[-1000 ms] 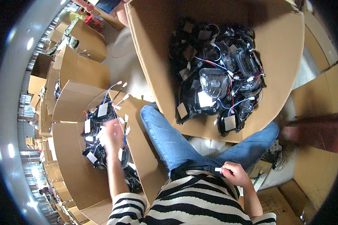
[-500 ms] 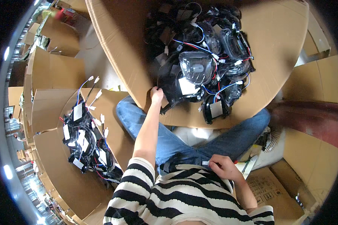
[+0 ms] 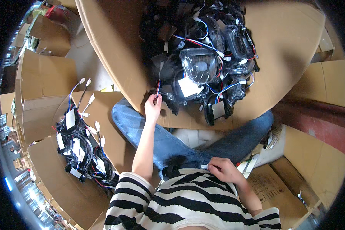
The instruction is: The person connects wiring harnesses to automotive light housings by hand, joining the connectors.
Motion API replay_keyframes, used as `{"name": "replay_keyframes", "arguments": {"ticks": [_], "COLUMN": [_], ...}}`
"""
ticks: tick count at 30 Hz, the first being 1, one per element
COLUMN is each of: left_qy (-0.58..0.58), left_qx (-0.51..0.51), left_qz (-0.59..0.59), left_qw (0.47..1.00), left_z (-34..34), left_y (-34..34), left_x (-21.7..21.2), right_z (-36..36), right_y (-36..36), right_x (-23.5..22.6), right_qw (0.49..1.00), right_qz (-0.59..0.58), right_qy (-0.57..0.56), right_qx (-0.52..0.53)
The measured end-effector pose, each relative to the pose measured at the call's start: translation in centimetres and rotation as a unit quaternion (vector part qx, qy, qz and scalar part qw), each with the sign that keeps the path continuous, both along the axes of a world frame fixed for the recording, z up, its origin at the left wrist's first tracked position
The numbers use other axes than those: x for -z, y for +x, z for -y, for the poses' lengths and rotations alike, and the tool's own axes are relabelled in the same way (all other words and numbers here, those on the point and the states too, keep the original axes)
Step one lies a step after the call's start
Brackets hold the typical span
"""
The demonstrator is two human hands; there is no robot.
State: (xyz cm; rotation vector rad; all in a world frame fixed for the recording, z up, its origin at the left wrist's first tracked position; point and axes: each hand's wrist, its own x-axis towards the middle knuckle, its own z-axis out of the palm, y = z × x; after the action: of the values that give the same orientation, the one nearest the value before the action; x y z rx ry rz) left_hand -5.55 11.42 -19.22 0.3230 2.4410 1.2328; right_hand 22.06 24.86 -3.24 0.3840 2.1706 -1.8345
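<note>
My left hand [image 3: 153, 107] is closed in a pinch on a thin wire bundle [image 3: 158, 89] with red, blue and dark strands. It is at the near-left edge of a pile of black lamp units inside a big cardboard box. One lamp with a clear lens [image 3: 200, 65] lies on top, and a white label [image 3: 189, 87] shows on the unit next to it. Wires with white plugs [image 3: 220, 53] trail across the heap. Close to my lap, my right hand [image 3: 223, 169] is closed, with a small white tag [image 3: 204, 166] at its fingertips.
The large box [image 3: 283, 73] stands open beyond my knees. To my left, another box [image 3: 65, 172] holds more black lamp units [image 3: 80, 149] with white labels and upright plugs. A flattened printed carton [image 3: 268, 191] lies at lower right, beside a reddish surface [image 3: 314, 119].
My left hand has shifted slightly left and nearer, from the black lamp housing's edge to a pinch on the wires. The whole view has shifted a little; my right hand keeps its pose.
</note>
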Motion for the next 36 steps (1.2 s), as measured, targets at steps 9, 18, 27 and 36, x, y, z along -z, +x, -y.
{"name": "replay_keyframes", "arguments": {"ticks": [9,18,27,36], "left_qy": [0.087,0.125,0.118,0.229], "left_qx": [-0.024,0.15,0.094,0.085], "left_qz": [-0.028,0.079,0.318,0.38], "left_qw": [0.996,0.978,0.936,0.892], "left_z": [0.4,0.7,9.3,12.7], "left_y": [5.6,9.4,13.1,14.6], "left_x": [-10.1,-13.1,-16.0,-15.9], "right_z": [0.5,0.6,0.9,4.0], "right_y": [-0.2,0.5,0.0,-4.4], "right_x": [-0.4,-1.0,-4.6,-2.3], "right_qw": [1.0,1.0,0.998,0.988], "right_qz": [0.001,-0.026,-0.051,-0.082], "right_qy": [0.018,0.016,-0.034,-0.1], "right_qx": [-0.011,-0.005,-0.004,-0.079]}}
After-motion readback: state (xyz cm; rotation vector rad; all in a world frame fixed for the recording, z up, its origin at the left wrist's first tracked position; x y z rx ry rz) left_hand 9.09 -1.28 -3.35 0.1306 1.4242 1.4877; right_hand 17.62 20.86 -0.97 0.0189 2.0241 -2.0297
